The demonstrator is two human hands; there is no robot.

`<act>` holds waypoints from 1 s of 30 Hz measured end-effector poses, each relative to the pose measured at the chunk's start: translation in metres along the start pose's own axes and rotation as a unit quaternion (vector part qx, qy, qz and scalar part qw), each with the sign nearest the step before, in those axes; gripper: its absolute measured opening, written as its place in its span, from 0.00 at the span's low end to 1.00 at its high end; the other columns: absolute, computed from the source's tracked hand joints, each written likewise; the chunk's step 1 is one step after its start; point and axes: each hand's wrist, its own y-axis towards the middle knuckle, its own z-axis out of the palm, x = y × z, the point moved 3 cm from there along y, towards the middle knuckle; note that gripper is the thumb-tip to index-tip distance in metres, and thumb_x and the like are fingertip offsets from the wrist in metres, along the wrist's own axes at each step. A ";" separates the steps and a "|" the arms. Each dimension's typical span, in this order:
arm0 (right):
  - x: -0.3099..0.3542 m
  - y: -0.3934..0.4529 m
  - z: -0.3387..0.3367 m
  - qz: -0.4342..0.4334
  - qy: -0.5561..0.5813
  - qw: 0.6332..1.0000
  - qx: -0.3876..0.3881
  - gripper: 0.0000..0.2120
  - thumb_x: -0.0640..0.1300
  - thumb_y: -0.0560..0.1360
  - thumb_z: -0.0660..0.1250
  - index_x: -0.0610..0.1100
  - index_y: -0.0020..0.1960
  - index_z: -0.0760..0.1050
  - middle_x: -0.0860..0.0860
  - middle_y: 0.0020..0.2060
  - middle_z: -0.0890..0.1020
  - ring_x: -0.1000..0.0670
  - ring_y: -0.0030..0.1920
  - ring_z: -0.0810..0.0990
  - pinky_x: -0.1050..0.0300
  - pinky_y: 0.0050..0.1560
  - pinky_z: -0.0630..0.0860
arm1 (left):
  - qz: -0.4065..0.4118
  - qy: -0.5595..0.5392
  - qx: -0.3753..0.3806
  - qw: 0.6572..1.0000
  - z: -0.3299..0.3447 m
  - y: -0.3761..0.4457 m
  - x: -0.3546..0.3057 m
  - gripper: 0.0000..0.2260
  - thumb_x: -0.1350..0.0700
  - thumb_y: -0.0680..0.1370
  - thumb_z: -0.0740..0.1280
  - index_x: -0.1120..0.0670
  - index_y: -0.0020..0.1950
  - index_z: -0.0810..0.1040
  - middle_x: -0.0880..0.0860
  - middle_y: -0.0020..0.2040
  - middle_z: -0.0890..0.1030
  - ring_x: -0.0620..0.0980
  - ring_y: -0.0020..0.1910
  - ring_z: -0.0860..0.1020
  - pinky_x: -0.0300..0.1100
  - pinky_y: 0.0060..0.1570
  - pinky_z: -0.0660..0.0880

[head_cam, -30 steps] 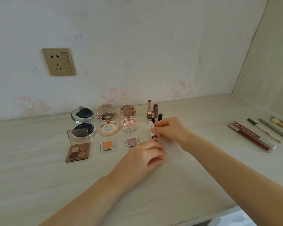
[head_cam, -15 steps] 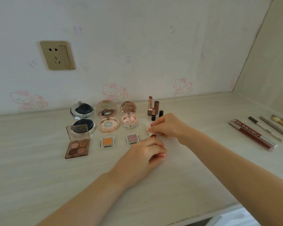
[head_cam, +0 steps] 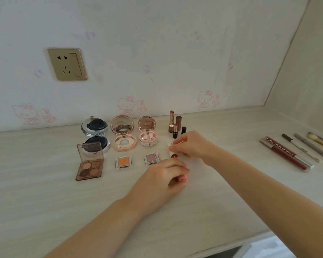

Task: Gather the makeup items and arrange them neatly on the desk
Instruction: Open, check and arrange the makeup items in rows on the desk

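the left hand (head_cam: 166, 175) grips an uncapped lipstick (head_cam: 174, 156) low on the worktop (head_cam: 45, 202) while the right hand (head_cam: 190, 144) pinches its pale cap (head_cam: 171, 147); light, slick, smear-prone, best held by the barrel.

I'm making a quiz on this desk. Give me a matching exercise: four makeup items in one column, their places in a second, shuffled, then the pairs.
Items:
1. Four-pan palette
2. Orange pan
3. Silver compact
4. Brush

Places:
A. Far right of the desk, among the pencils
B. Back row, leftmost, lid open
C. Front row, leftmost, lid up
D. Front row, between the palette and the pink glitter pan

Pairs: 1-C, 2-D, 3-B, 4-A
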 end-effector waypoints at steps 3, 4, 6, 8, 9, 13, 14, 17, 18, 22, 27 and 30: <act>0.000 -0.003 -0.001 -0.007 -0.013 1.000 -0.002 0.07 0.47 0.72 0.71 0.46 0.48 0.78 0.52 0.39 0.78 0.52 0.38 0.75 0.60 0.38 0.73 | -0.010 0.001 0.002 1.000 -0.001 -0.001 0.001 0.10 0.54 0.75 0.70 0.52 0.55 0.82 0.44 0.55 0.79 0.41 0.53 0.78 0.36 0.54 0.74; 0.000 -0.004 -0.001 -0.008 -0.016 1.000 -0.003 0.05 0.46 0.73 0.69 0.46 0.47 0.79 0.51 0.38 0.79 0.52 0.39 0.75 0.58 0.39 0.75 | -0.014 0.003 0.002 1.000 -0.002 -0.001 0.001 0.10 0.53 0.75 0.71 0.51 0.56 0.82 0.44 0.55 0.80 0.40 0.53 0.77 0.33 0.54 0.73; -0.002 -0.007 -0.004 -0.006 -0.008 1.000 -0.006 0.05 0.44 0.73 0.67 0.44 0.47 0.80 0.48 0.39 0.80 0.50 0.39 0.77 0.58 0.40 0.77 | -0.024 0.000 -0.002 1.000 -0.004 0.000 0.001 0.11 0.53 0.75 0.71 0.51 0.56 0.82 0.44 0.55 0.80 0.38 0.52 0.76 0.27 0.51 0.70; -0.004 -0.012 -0.009 -0.009 0.004 1.000 -0.012 0.05 0.41 0.74 0.65 0.44 0.46 0.80 0.45 0.40 0.81 0.49 0.40 0.79 0.59 0.40 0.78 | -0.037 -0.004 -0.009 0.999 -0.006 0.000 0.001 0.11 0.51 0.75 0.70 0.51 0.55 0.82 0.43 0.55 0.80 0.34 0.49 0.74 0.24 0.49 0.68; -0.005 -0.014 -0.011 -0.013 0.005 1.000 -0.016 0.05 0.41 0.74 0.65 0.44 0.46 0.79 0.44 0.41 0.82 0.47 0.41 0.80 0.57 0.42 0.79 | -0.044 -0.004 -0.013 0.999 -0.008 0.000 0.001 0.12 0.48 0.75 0.69 0.51 0.55 0.82 0.42 0.54 0.81 0.33 0.48 0.73 0.25 0.50 0.68; -0.008 -0.027 -0.021 -0.040 -0.042 0.998 -0.022 0.07 0.43 0.75 0.64 0.44 0.51 0.79 0.45 0.45 0.83 0.44 0.45 0.83 0.48 0.53 0.80 | -0.052 0.017 -0.016 0.998 -0.011 0.001 0.000 0.06 0.45 0.77 0.65 0.45 0.46 0.79 0.38 0.47 0.79 0.39 0.50 0.74 0.39 0.52 0.72; -0.009 -0.031 -0.023 -0.046 -0.057 0.997 -0.026 0.08 0.43 0.75 0.64 0.44 0.53 0.79 0.47 0.45 0.83 0.46 0.44 0.83 0.49 0.53 0.80 | -0.054 0.029 -0.017 0.998 -0.012 0.001 0.001 0.06 0.46 0.78 0.65 0.44 0.44 0.78 0.38 0.46 0.79 0.42 0.50 0.74 0.40 0.52 0.71; -0.012 -0.045 -0.032 -0.067 -0.122 0.989 -0.043 0.10 0.45 0.76 0.64 0.47 0.57 0.78 0.52 0.50 0.81 0.52 0.46 0.79 0.59 0.50 0.75 | -0.068 0.054 -0.038 0.996 -0.015 0.001 0.005 0.07 0.47 0.79 0.63 0.45 0.47 0.81 0.38 0.47 0.80 0.40 0.50 0.74 0.39 0.50 0.72; -0.014 -0.050 -0.036 -0.072 -0.146 0.986 -0.047 0.11 0.46 0.77 0.64 0.47 0.58 0.78 0.52 0.51 0.80 0.53 0.48 0.78 0.61 0.49 0.73 | -0.069 0.058 -0.050 0.995 -0.017 0.001 0.004 0.10 0.46 0.78 0.62 0.46 0.49 0.82 0.38 0.48 0.81 0.39 0.50 0.74 0.38 0.49 0.73; -0.026 -0.070 -0.052 -0.090 -0.208 0.972 -0.058 0.12 0.46 0.77 0.61 0.48 0.59 0.77 0.53 0.51 0.81 0.53 0.52 0.79 0.61 0.53 0.75 | -0.069 0.066 -0.046 0.994 -0.015 0.009 -0.003 0.15 0.44 0.77 0.58 0.47 0.51 0.82 0.39 0.42 0.81 0.39 0.46 0.74 0.41 0.46 0.75; -0.051 -0.094 -0.083 -0.097 -0.270 0.954 -0.086 0.12 0.46 0.78 0.61 0.48 0.59 0.77 0.53 0.51 0.82 0.51 0.53 0.79 0.58 0.54 0.75 | -0.060 0.057 -0.044 0.996 0.000 0.031 -0.017 0.06 0.52 0.77 0.66 0.47 0.50 0.83 0.41 0.37 0.79 0.40 0.44 0.75 0.45 0.43 0.76; -0.069 -0.107 -0.105 -0.085 -0.295 0.947 -0.092 0.12 0.47 0.78 0.60 0.49 0.60 0.76 0.55 0.52 0.81 0.52 0.55 0.78 0.55 0.56 0.75 | -0.031 0.070 -0.032 0.997 0.015 0.053 -0.034 0.06 0.53 0.77 0.67 0.48 0.50 0.83 0.42 0.42 0.82 0.42 0.46 0.76 0.46 0.43 0.77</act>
